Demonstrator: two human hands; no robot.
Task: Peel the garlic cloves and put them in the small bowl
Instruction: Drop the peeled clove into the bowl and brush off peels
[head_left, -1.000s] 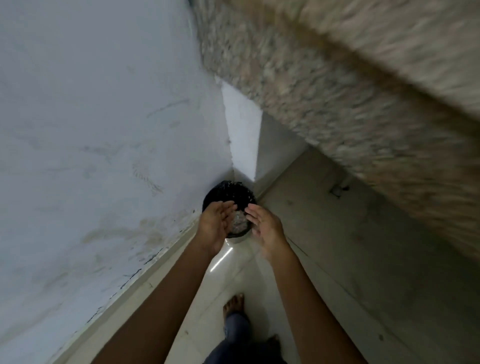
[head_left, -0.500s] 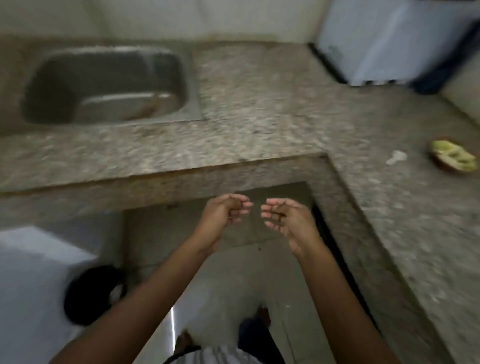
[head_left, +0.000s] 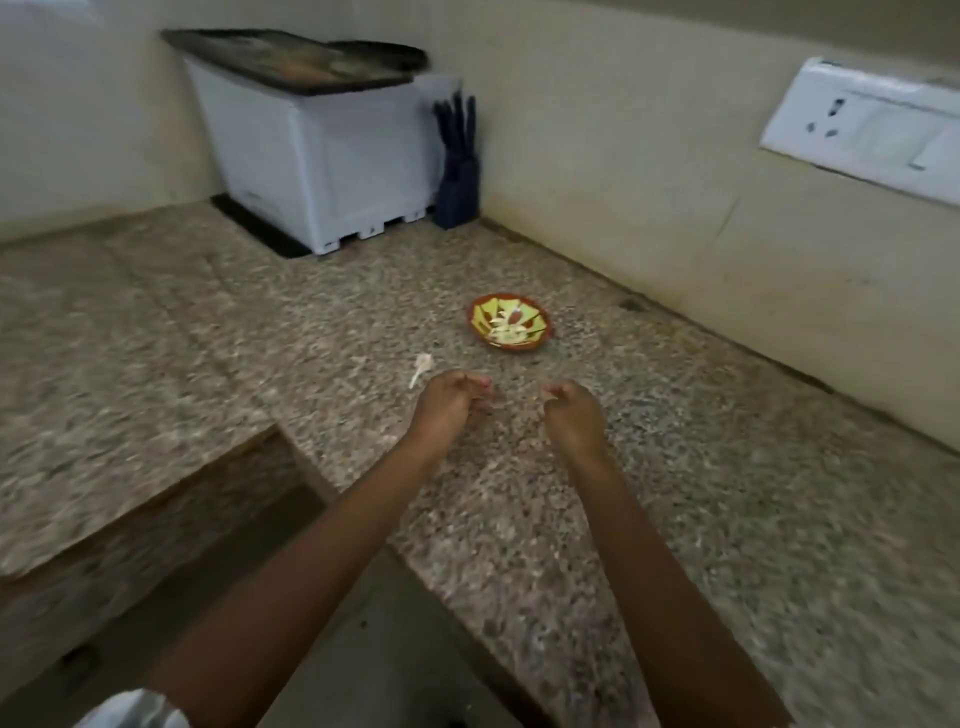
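Observation:
A small red-and-yellow patterned bowl (head_left: 510, 324) sits on the granite counter near the back wall, with pale peeled garlic cloves inside. A whitish scrap of garlic stem or skin (head_left: 421, 367) lies on the counter just left of the bowl. My left hand (head_left: 451, 405) hovers over the counter below that scrap, fingers loosely curled, nothing visible in it. My right hand (head_left: 574, 420) hovers a short way to its right, fingers also loosely curled and empty. Both hands are apart from the bowl, nearer to me.
A white appliance (head_left: 317, 156) with a dark tray on top stands in the back corner, a dark knife block (head_left: 457, 166) beside it. A wall socket panel (head_left: 862, 130) is at the upper right. The L-shaped counter (head_left: 727, 493) drops to the floor at the lower left.
The view has swung from a black bin on the floor, past the sink, to the counter with the bowl. My hands, held over the bin before, now hover above the counter.

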